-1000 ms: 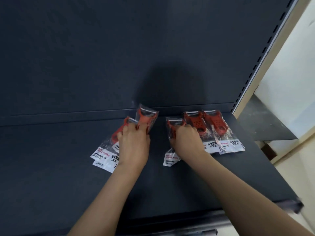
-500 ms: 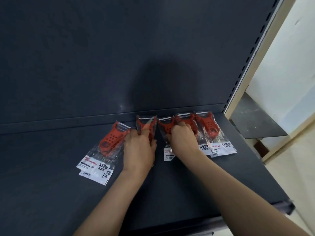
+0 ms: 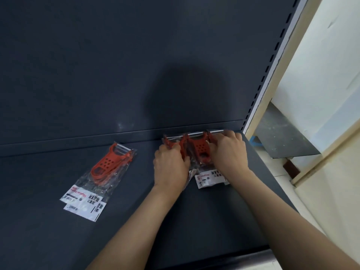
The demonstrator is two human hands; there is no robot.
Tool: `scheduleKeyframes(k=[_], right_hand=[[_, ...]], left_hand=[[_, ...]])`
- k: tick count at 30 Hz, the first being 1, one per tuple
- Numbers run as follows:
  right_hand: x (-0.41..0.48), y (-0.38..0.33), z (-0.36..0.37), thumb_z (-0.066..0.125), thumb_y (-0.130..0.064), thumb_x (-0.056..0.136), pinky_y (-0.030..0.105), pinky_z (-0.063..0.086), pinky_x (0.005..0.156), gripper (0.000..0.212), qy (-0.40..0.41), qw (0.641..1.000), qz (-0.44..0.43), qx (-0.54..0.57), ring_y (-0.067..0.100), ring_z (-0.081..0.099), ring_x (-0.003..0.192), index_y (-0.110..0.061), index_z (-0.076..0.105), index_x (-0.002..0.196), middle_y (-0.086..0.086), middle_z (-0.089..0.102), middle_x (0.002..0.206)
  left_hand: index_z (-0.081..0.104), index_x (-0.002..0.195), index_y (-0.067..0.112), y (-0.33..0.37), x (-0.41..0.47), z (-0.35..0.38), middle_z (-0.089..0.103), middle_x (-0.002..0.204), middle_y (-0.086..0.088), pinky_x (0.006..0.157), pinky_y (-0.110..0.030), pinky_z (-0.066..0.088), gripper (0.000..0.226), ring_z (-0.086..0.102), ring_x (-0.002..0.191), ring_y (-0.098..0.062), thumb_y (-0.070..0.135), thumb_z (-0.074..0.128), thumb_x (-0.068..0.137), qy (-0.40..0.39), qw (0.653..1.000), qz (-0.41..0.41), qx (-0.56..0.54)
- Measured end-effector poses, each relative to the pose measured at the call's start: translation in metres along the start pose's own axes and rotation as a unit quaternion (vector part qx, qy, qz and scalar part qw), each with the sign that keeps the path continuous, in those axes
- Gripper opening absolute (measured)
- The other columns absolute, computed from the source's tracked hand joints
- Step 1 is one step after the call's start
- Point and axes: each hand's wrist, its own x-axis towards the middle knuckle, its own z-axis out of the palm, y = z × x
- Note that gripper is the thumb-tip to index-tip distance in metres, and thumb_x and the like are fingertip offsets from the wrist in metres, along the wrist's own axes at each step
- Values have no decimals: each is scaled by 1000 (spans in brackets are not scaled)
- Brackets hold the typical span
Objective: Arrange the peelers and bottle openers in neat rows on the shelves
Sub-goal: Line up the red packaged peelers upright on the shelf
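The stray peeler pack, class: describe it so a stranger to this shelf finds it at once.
Find the dark shelf. Left of the left hand lies the stray peeler pack: red peeler, clear bag, white label. Unlike the row of peelers at the back, it lies slanted, alone and untouched.

Red bagged peelers in a row, blades toward shelf back; second stack askew, well apart leftward.
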Motion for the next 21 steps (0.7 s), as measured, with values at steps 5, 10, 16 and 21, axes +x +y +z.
scheduleKeyframes(k=[5,10,16,21], right_hand=[[0,16,3,45,-37,95,42,39,94,39,-65,997,25,25,32,41,114,-13,54,125,13,48,125],[3,11,1,46,-37,95,42,37,95,37,-25,1000,5,4,32,43,115,-10,57,117,12,51,124],[0,-42,2,50,-28,93,38,39,92,31,-19,993,-103,63,29,49,109,-8,59,115,11,59,115],[-13,-95,12,50,-26,92,37,39,89,26,-75,977,-184,79,31,51,106,-8,60,108,13,60,110]], left_hand=[[59,115,15,4,3,6,52,107,-15,88,-38,44,43,51,98,-30,49,51,89,-18,1000,-7,-24],[54,123,12,-6,0,-11,54,107,-16,88,-44,43,47,50,103,-33,46,41,94,48,998,-34,-11],[53,119,4,-62,-5,-47,50,117,-20,90,-47,32,36,42,109,-38,15,54,84,77,979,-128,138],[46,117,2,-101,-16,-67,52,119,-20,89,-46,35,42,45,110,-38,30,57,87,37,972,-187,139]])
